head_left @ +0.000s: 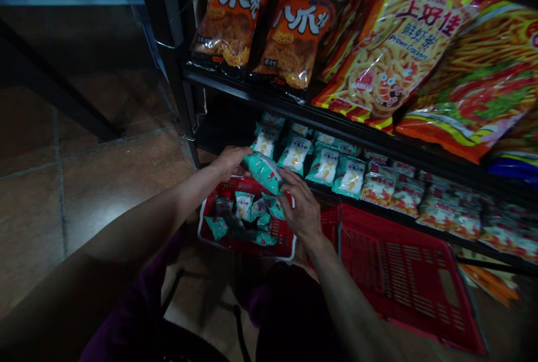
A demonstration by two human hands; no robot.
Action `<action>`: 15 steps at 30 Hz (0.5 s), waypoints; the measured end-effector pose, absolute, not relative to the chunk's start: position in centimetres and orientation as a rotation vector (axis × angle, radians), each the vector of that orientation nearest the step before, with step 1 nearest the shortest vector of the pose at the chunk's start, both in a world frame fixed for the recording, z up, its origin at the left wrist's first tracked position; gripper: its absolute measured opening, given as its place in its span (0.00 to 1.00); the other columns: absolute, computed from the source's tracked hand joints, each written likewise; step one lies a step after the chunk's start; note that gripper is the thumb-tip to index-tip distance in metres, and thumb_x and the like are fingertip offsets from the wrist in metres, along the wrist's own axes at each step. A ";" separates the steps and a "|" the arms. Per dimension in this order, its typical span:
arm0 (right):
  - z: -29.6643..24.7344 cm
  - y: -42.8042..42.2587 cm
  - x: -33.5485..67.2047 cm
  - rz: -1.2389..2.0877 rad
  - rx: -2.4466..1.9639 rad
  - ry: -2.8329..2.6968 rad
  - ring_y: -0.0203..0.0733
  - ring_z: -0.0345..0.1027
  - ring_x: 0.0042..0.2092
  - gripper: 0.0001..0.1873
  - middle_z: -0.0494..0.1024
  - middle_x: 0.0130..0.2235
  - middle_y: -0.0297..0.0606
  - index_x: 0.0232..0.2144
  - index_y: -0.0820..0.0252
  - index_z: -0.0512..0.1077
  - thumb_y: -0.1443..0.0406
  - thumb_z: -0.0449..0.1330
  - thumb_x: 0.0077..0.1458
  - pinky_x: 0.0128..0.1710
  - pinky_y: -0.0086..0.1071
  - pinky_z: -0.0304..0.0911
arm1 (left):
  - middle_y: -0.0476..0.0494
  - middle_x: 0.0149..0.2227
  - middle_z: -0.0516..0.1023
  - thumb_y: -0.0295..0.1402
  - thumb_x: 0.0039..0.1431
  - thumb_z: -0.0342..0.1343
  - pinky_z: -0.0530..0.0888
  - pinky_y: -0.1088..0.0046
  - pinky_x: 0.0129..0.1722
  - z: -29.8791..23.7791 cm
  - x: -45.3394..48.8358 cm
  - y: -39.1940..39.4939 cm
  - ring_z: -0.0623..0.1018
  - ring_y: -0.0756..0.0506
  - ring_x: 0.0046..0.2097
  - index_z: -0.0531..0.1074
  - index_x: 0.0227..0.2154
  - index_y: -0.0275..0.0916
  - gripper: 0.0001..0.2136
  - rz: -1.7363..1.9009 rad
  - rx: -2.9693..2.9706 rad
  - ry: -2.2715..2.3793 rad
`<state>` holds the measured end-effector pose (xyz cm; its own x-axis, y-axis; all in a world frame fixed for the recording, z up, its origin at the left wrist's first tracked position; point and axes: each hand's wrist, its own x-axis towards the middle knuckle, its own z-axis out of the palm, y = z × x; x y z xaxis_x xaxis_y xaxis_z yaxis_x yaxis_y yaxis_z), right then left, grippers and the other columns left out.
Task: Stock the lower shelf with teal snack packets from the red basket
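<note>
Between my two hands, above a red basket (247, 253), is a teal snack bag (264, 172). My left hand (231, 161) grips its left end, and my right hand (301, 205) has its fingers closed on the right end. Several more teal bags (244, 205) lie jumbled inside the basket below. Just beyond my hands, a row of teal and white snack bags (296, 153) stands on the lower shelf. The undersides of the held bag and some fingertips are hidden.
Beside the first basket is a second red basket (403, 272). Red-and-white snack bags (378, 185) continue along the lower shelf. Orange snack bags (233, 14) and large prawn cracker bags (399, 54) fill the upper shelf. A black shelf post (176, 59) rises at the left, by the tiled floor (105, 194).
</note>
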<state>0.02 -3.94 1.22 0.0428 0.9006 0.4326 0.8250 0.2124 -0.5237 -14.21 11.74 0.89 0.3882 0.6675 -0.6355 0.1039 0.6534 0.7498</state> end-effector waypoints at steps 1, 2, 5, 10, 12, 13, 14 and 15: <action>1.2 -4.1 -0.1 0.153 -1.639 -1.734 0.45 0.64 0.56 0.04 0.72 0.53 0.40 0.31 0.55 0.67 0.68 0.53 0.54 0.54 0.45 0.61 | 0.43 0.21 0.72 0.36 0.50 0.56 0.73 0.66 0.29 0.7 -14.2 11.8 0.74 0.46 0.24 0.70 0.25 0.36 0.08 0.405 0.824 1.130; 1.1 -4.2 -0.1 0.168 -1.681 -1.670 0.45 0.67 0.53 0.03 0.73 0.52 0.39 0.31 0.54 0.67 0.67 0.54 0.54 0.53 0.44 0.63 | 0.43 0.22 0.73 0.39 0.50 0.56 0.72 0.67 0.28 0.6 -14.2 11.8 0.74 0.45 0.24 0.70 0.26 0.36 0.10 0.396 0.836 1.117; 1.1 -4.5 -0.3 0.200 -1.818 -1.396 0.43 0.73 0.43 0.03 0.76 0.48 0.38 0.32 0.53 0.65 0.62 0.55 0.55 0.44 0.37 0.66 | 0.41 0.26 0.76 0.46 0.49 0.56 0.71 0.67 0.30 0.5 -14.3 11.7 0.75 0.44 0.28 0.73 0.29 0.38 0.15 0.390 0.884 1.061; 1.4 -4.2 -0.3 0.257 -1.839 -1.019 0.36 0.67 0.29 0.10 0.77 0.32 0.32 0.31 0.54 0.64 0.56 0.58 0.52 0.32 0.30 0.61 | 0.38 0.38 0.78 0.52 0.47 0.57 0.70 0.69 0.31 0.9 -14.7 11.7 0.74 0.45 0.32 0.75 0.35 0.40 0.21 0.421 0.889 0.998; 1.6 -4.0 -0.1 0.296 -1.786 -0.896 0.35 0.64 0.26 0.12 0.71 0.24 0.28 0.28 0.55 0.64 0.55 0.60 0.49 0.30 0.29 0.59 | 0.40 0.39 0.77 0.52 0.46 0.57 0.68 0.71 0.29 0.8 -14.8 11.9 0.73 0.46 0.31 0.76 0.35 0.41 0.21 0.446 0.952 0.974; 1.6 -3.9 0.0 0.335 -1.747 -0.844 0.34 0.63 0.26 0.13 0.69 0.23 0.27 0.27 0.55 0.63 0.55 0.61 0.48 0.30 0.29 0.59 | 0.41 0.38 0.78 0.50 0.46 0.59 0.67 0.73 0.28 0.7 -14.8 12.0 0.72 0.47 0.31 0.77 0.34 0.41 0.18 0.465 1.000 0.951; 1.6 -3.8 0.1 0.385 -1.704 -0.798 0.34 0.63 0.26 0.14 0.68 0.23 0.27 0.27 0.55 0.62 0.55 0.61 0.48 0.30 0.28 0.60 | 0.42 0.36 0.78 0.46 0.47 0.60 0.66 0.74 0.28 0.5 -14.8 12.1 0.72 0.48 0.31 0.77 0.32 0.41 0.15 0.484 1.042 0.927; 1.5 -3.8 0.2 0.447 -1.667 -0.757 0.34 0.64 0.27 0.14 0.69 0.23 0.27 0.27 0.55 0.62 0.55 0.62 0.47 0.30 0.29 0.60 | 0.44 0.33 0.78 0.42 0.47 0.60 0.65 0.76 0.28 0.3 -14.7 12.2 0.71 0.48 0.31 0.77 0.30 0.40 0.11 0.503 1.073 0.910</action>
